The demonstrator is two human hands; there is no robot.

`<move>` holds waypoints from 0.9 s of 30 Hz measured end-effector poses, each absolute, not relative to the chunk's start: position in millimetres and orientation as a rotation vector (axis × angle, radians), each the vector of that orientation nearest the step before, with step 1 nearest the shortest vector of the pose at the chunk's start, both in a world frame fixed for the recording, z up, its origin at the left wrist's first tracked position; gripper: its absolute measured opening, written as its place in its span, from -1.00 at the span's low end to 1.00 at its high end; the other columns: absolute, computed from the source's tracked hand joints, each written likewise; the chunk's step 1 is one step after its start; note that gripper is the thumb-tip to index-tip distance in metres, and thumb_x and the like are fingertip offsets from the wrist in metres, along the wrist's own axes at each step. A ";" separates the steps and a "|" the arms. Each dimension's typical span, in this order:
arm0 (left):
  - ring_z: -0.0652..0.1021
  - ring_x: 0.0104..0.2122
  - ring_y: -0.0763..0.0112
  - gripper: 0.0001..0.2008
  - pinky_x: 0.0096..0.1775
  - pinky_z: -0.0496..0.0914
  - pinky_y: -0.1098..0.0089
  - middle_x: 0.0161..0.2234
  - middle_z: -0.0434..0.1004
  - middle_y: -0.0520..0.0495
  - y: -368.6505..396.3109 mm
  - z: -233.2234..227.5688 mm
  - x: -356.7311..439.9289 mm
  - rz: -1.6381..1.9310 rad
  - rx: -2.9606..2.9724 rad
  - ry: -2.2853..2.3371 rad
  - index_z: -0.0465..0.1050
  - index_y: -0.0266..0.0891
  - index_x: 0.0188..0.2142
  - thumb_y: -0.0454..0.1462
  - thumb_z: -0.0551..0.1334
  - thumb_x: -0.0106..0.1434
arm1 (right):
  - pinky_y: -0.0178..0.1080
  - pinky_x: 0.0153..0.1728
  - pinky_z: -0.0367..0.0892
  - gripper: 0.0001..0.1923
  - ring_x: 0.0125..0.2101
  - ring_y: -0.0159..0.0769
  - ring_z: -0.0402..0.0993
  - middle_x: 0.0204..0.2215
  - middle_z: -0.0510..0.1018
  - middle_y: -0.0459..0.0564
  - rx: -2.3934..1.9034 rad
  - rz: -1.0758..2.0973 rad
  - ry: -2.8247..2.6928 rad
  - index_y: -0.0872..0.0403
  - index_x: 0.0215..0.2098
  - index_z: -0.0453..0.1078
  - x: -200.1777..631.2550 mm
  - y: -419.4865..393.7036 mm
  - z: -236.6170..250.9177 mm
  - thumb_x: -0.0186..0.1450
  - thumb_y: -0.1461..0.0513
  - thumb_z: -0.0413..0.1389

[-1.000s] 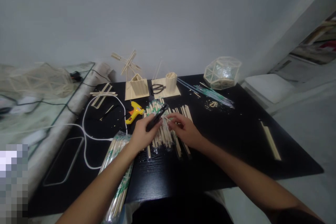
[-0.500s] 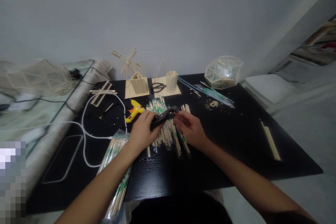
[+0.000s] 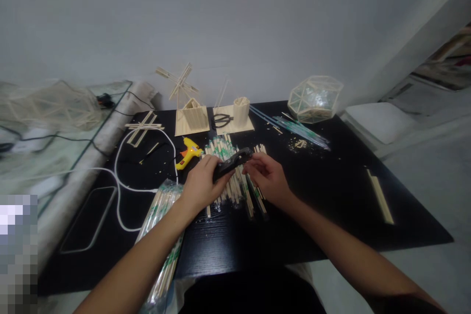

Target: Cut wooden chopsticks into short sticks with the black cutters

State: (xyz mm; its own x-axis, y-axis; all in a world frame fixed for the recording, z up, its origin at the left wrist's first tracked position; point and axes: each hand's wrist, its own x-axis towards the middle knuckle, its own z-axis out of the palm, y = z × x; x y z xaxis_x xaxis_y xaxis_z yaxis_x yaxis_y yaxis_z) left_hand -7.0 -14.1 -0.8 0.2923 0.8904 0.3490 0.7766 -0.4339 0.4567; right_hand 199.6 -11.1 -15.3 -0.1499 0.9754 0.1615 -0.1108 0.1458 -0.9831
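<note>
My left hand [image 3: 200, 184] is closed round a dark, elongated hand tool [image 3: 235, 158], held tilted above the sticks; its exact kind is not clear. My right hand [image 3: 268, 176] is at the tool's far end with its fingers curled in a pinch. What lies between those fingertips is hidden. Below both hands, many chopsticks [image 3: 231, 189], some in clear, green-printed wrappers, lie across the black table [image 3: 305, 211]. A yellow glue gun [image 3: 189, 153] rests just beyond my left hand.
Wooden stick models [image 3: 195, 118] and a round stick cup [image 3: 241, 112] stand at the back, with black-handled scissors [image 3: 222, 119] between them. A white cable [image 3: 117, 196] loops on the left beside a wrapped chopstick pack [image 3: 162, 216]. A faceted stick frame [image 3: 314, 99] sits back right.
My hands stay together at the dark tool, with only a slight shift of the right fingers along its end. The camera view has moved a little.
</note>
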 end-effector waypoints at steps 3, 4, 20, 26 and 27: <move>0.49 -0.25 0.25 -0.74 -0.20 0.37 0.28 -0.26 0.45 -0.07 -14.6 0.3 -6.4 0.831 2.355 1.555 0.36 -0.17 -0.18 -0.03 0.19 0.38 | -0.29 -0.62 0.18 -0.74 -0.64 -0.41 0.26 -0.48 0.55 -0.09 -0.945 1.282 -1.306 -0.01 -0.22 0.43 199.6 -11.6 -13.6 0.28 0.03 0.28; 0.49 -0.25 0.25 -0.73 -0.20 0.37 0.28 -0.26 0.45 -0.07 -14.7 0.6 -6.4 0.829 2.356 1.552 0.36 -0.17 -0.18 -0.02 0.19 0.39 | -0.29 -0.63 0.18 -0.75 -0.65 -0.41 0.25 -0.49 0.55 -0.09 -0.946 1.284 -1.301 -0.01 -0.24 0.43 199.6 -11.7 -12.9 0.27 0.03 0.29; 0.50 -0.26 0.18 -0.60 -0.23 0.35 0.26 -0.29 0.45 -0.11 -17.6 1.5 -6.4 0.721 2.366 1.606 0.42 -0.20 -0.21 0.02 0.01 0.46 | -0.27 -0.55 0.30 -0.78 -0.48 -0.26 0.48 -0.49 0.56 -0.05 -0.964 1.260 -1.296 0.02 -0.31 0.48 200.1 -11.6 -8.4 0.26 0.06 0.30; 0.51 -0.30 0.18 -0.51 -0.28 0.33 0.28 -0.31 0.46 -0.13 -20.2 6.5 0.1 0.576 2.337 1.788 0.46 -0.19 -0.26 0.08 -0.04 0.45 | -0.32 -0.56 0.27 -0.73 -0.52 -0.33 0.45 -0.50 0.56 -0.05 -0.993 1.229 -1.307 0.07 -0.31 0.47 198.8 -9.9 -10.8 0.27 0.03 0.29; 0.51 -0.29 0.19 -0.50 -0.28 0.33 0.28 -0.30 0.47 -0.13 -20.3 7.2 0.5 0.539 2.332 1.802 0.47 -0.19 -0.25 0.09 -0.06 0.45 | -0.33 -0.56 0.26 -0.72 -0.52 -0.34 0.44 -0.50 0.56 -0.05 -0.991 1.228 -1.307 0.08 -0.31 0.47 198.7 -9.6 -11.4 0.27 0.03 0.29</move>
State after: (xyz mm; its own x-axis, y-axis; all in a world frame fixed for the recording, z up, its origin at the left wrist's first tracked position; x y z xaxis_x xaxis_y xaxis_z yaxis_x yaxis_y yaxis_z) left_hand 0.5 -20.3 7.2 0.2158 0.9575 0.1913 0.9054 -0.2696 0.3281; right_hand 198.7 -9.6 -11.4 -0.1184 0.9826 0.1431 -0.0819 0.1340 -0.9876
